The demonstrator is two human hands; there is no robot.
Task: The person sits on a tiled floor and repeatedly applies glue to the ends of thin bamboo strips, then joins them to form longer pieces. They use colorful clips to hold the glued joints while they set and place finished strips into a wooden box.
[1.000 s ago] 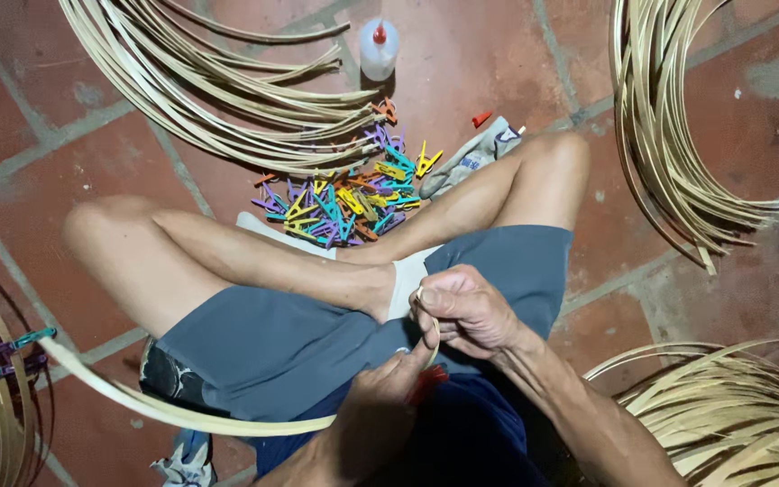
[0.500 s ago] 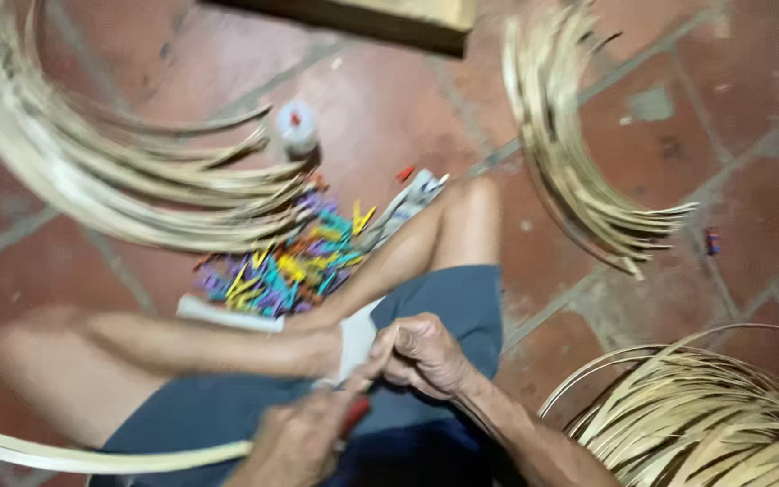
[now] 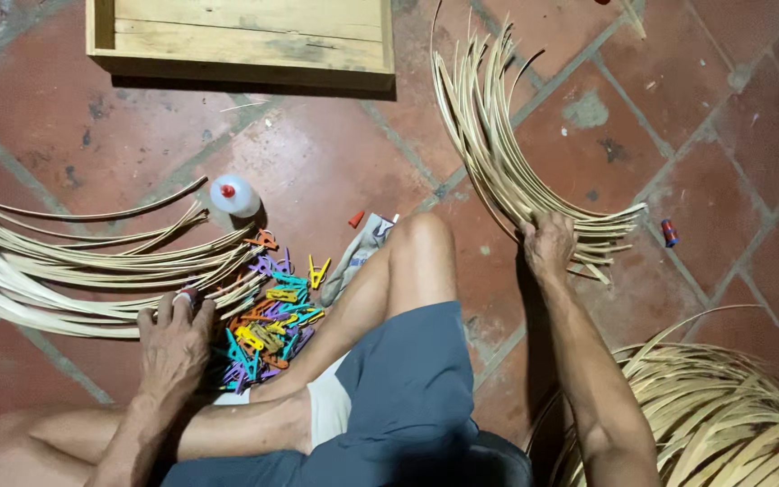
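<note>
My right hand (image 3: pixel 547 245) reaches out to the right of my bent knee and closes on the near ends of a curved bundle of pale bamboo strips (image 3: pixel 489 135) lying on the floor. At the left, my left hand (image 3: pixel 173 341) rests on the ends of a second, longer bundle of strips (image 3: pixel 65 271). Its fingers hold a small red-tipped tool (image 3: pixel 187 294). A heap of coloured plastic clips (image 3: pixel 268 329) lies between my left hand and my leg.
A white glue bottle with a red cap (image 3: pixel 232 195) stands behind the clips. A wooden frame (image 3: pixel 236 63) lies at the top. More strips are piled at bottom right (image 3: pixel 723 415). A small blue and red clip (image 3: pixel 669 232) lies alone on the red tiles.
Both hands were together over my lap working one long strip. They have now moved apart, the right out to the right bundle, the left down to the left bundle. The view has tilted forward.
</note>
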